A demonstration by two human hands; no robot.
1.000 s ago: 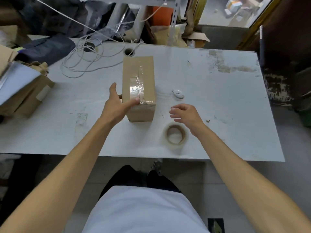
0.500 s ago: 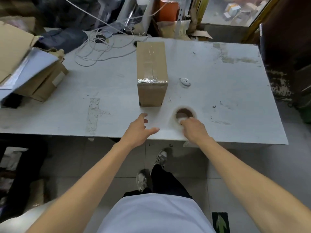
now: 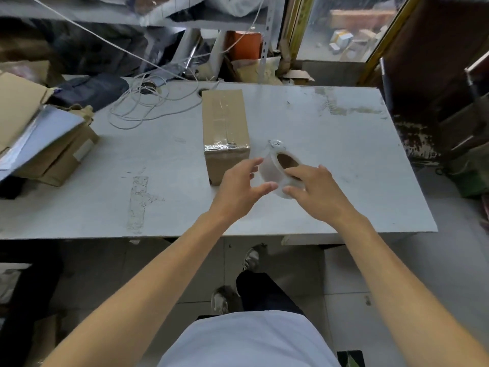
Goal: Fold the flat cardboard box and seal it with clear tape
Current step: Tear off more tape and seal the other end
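Observation:
A folded brown cardboard box (image 3: 225,123) stands in the middle of the white table (image 3: 344,144), with shiny clear tape along its top and over its near edge. My right hand (image 3: 315,193) holds a roll of clear tape (image 3: 275,170) lifted off the table, just right of the box's near end. My left hand (image 3: 242,188) is beside the roll on its left, fingers spread, thumb tip close to or touching the roll's lower edge.
A small white object (image 3: 276,143) lies on the table behind the roll. Coiled white cable (image 3: 148,107) lies at the back left. Flat cardboard and a stack of boxes (image 3: 45,144) fill the left edge. Dark furniture stands to the right.
My left hand let go of the box and came back toward me. My right hand took the tape roll off the table and raised it. The view stepped back from the table.

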